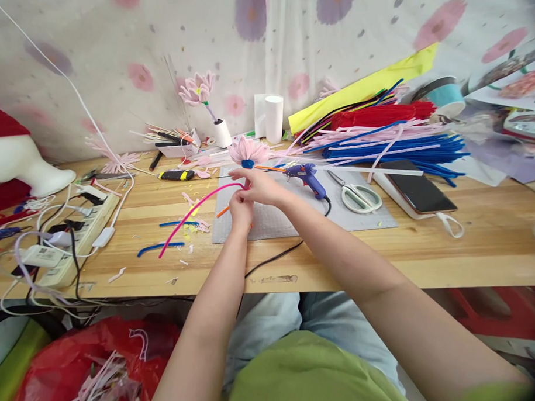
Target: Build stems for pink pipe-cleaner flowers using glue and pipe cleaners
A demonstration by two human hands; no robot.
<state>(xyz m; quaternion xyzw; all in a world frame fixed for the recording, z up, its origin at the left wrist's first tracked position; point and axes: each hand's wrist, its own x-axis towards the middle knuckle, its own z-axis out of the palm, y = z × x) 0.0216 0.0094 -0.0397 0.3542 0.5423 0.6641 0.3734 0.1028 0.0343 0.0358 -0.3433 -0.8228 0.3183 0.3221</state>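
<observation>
- Wooden table [380,251] set against a flower-printed curtain [123,49], strewn with craft supplies.
- Left hand [241,212]: its fingers [240,203] are curled shut on the stem of the flower, and a short orange end [223,210] pokes out beside them.
- Right hand [260,187] sits just above, touching the left. Its fingers [238,174] are pressed together, pinching the pink pipe cleaner against the stem.
- Pink pipe cleaner [192,212]: bright magenta and fuzzy. It arcs from the fingers down to the left, with its free end near the front edge of the table.
- Flower [254,150]: pale pink looped petals with a blue bit at the base, held up over the grey mat [293,222].
- On the mat lie a blue glue gun [306,175] and scissors [358,196].
- Left of the hands are blue pipe cleaner pieces [158,247] and pink scraps.
- Further out are a heap of pipe cleaners [383,140] in red, blue and pink, a phone [419,194] and a power strip [80,229].
</observation>
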